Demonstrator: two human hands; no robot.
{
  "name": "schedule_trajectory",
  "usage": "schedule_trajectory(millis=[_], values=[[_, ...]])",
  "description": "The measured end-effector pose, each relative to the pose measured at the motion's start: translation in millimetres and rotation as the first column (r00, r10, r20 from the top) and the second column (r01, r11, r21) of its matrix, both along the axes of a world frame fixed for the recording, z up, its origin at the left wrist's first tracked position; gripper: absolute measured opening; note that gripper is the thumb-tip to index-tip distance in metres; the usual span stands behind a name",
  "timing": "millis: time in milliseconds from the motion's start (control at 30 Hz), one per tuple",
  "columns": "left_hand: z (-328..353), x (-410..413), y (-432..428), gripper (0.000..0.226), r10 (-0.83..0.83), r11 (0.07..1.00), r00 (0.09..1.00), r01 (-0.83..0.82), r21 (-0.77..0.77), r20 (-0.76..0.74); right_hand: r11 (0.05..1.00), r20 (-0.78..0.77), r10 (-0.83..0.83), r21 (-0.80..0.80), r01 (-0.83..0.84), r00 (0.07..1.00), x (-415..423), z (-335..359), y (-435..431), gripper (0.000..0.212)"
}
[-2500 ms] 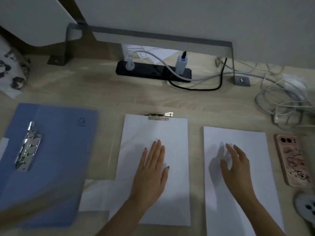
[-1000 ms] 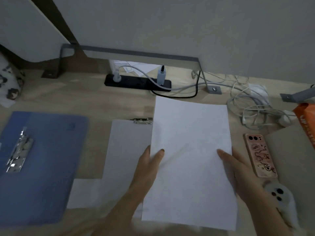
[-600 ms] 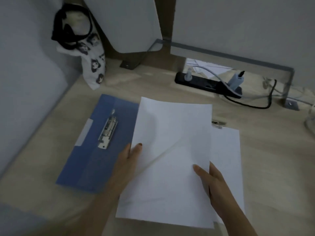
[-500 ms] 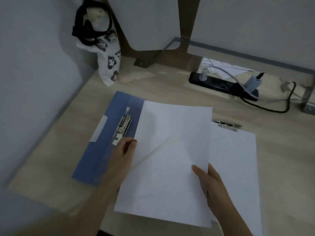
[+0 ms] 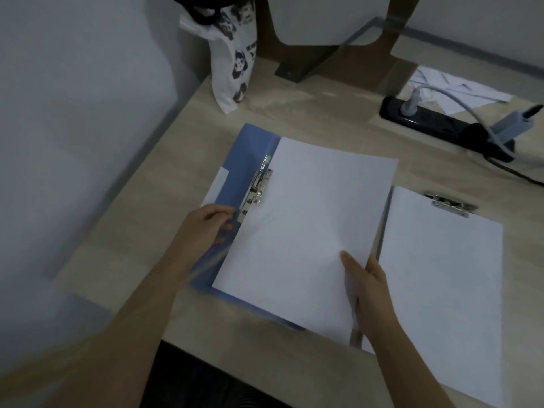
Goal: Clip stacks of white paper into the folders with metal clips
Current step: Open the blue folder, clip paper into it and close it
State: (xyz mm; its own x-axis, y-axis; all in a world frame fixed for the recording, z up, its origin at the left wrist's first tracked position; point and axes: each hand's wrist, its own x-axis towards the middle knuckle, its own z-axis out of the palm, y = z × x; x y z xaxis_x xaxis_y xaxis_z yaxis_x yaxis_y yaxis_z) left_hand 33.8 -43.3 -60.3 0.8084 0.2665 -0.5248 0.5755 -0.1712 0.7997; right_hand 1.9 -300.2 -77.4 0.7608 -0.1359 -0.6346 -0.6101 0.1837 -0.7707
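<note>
— What are the fingers doing?

— The right hand (image 5: 371, 287) pinches the paper stack (image 5: 309, 225) at its near right edge, thumb on top and the other fingers underneath. On the left hand (image 5: 206, 228) the fingers (image 5: 220, 213) are curled. They have let go of the stack's left edge, which they gripped half a second ago. I can't tell whether they touch anything now.

— So where is the stack?

— Just beyond the left fingers is the metal clip (image 5: 257, 187) of the blue folder (image 5: 250, 151). The stack's left edge now lies along it, with the sheets spread over the folder. A second ago the stack was held up off the tabletop (image 5: 294, 113), further right.

— Meaning?

— I'd judge the paper is placed and the clip comes next: raise it, then slide the edge under.

— And the arms?

— Both forearms reach in from the near side. The left one is blurred, its wrist turned inward. To the right of the right hand, a second stack (image 5: 441, 275) lies under its own clip.
</note>
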Motion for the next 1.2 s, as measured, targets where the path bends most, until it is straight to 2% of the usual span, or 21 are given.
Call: schedule_trajectory(millis=[300, 467, 567, 733, 867, 1000, 1133, 1200], values=[[-2, 1, 2, 0.022, -0.015, 1.000, 1.000, 0.015, -0.001, 0.004, 0.999, 0.003, 0.023, -0.026, -0.023, 1.000, 9, -7, -3, 0.039], [1, 16, -8, 0.029, -0.080, 0.991, 0.992, 0.070, 0.110, 0.092, 0.999, 0.000, 0.036, -0.025, -0.036, 0.999, 4, -11, -4, 0.035], [10, 33, -20, 0.021, -0.112, 0.994, 0.982, 0.111, 0.016, 0.150, 1.000, 0.003, 0.024, -0.018, -0.024, 1.000, 2, -12, -2, 0.027], [14, 61, -32, 0.017, -0.157, 0.981, 0.979, 0.170, -0.093, 0.133, 1.000, 0.006, 0.013, -0.024, -0.013, 1.000, 6, -12, -1, 0.033], [12, 71, -35, 0.033, -0.190, 0.978, 0.977, 0.196, -0.064, 0.093, 0.999, 0.020, 0.027, -0.034, -0.026, 0.999, 8, -12, -1, 0.027], [18, 78, -35, 0.015, -0.178, 0.981, 0.982, 0.182, -0.070, 0.057, 0.998, 0.001, 0.052, -0.042, -0.052, 0.999, 10, -13, -3, 0.032], [20, 75, -28, 0.033, -0.165, 0.984, 0.985, 0.168, -0.057, 0.051, 0.998, -0.007, 0.059, -0.023, -0.059, 0.998, 12, -14, -5, 0.034], [19, 62, -23, 0.031, -0.166, 0.983, 0.984, 0.170, -0.063, 0.062, 0.998, -0.013, 0.058, -0.022, -0.059, 0.998, 13, -15, -6, 0.035]])
